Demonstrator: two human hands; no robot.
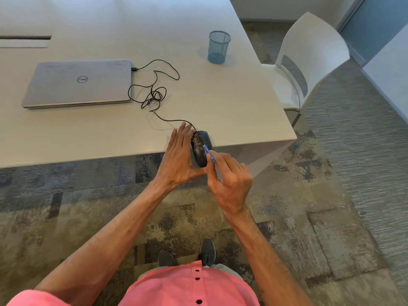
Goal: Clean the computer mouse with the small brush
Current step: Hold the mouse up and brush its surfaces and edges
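Right hand (231, 184): fingers (211, 170) pinched round the small brush (209, 154), its blue tip down on top of the computer mouse (198, 151) — pale specks lay scattered on the shell there.
Left hand (178, 160): fingers (181, 133) stretched straight along the mouse's left flank, thumb hooked round its near end, grasping it.
Computer mouse: black, at the near edge of the desk (110, 133), its rear end past that edge.
Cable (154, 93): ran from the mouse's far end, tangled in loops beyond it, then reached the laptop (79, 82).
Laptop: closed, silver — well beyond the mouse, to its left.
Mesh cup (218, 47): blue, upright, far beyond the mouse.
Chair (309, 56): white, right of the mouse, off the desk's corner.
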